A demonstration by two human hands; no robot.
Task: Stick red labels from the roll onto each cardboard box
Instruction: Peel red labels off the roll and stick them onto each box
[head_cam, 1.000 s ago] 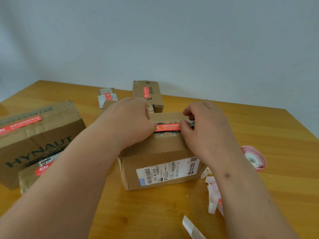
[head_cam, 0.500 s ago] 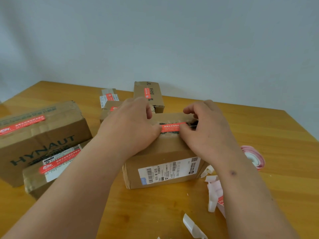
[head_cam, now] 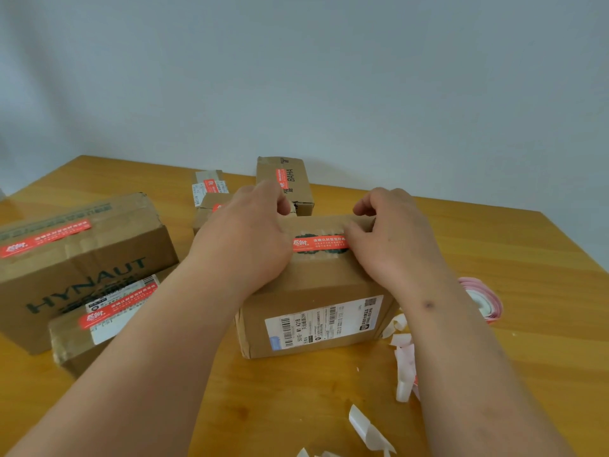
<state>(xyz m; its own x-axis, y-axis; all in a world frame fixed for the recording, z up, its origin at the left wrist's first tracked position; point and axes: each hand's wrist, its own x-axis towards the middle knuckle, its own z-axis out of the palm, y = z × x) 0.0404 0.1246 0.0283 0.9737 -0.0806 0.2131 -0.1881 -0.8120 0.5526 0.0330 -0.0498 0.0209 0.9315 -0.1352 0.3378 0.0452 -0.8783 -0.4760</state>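
Both hands press a red label [head_cam: 321, 244] flat on the centre box [head_cam: 316, 291], more label showing than a second ago. Left hand [head_cam: 250, 235] at nine o'clock and right hand [head_cam: 392, 239] at three o'clock: fingers curled, thumbs pressing, gripping nothing. This box looks nearly labelled.

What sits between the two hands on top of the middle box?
In the head view, the red label lies flat across the top of the middle box, spanning the gap between the left hand and the right hand, over dark printed tape.

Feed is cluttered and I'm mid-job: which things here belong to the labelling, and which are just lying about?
In the job:
- brown cardboard box in front
- red strip label on its top
- left hand, right hand, pressing it down
- pink-edged label roll

Lying about:
- white backing-paper scraps
- large HYNAUT carton, already labelled
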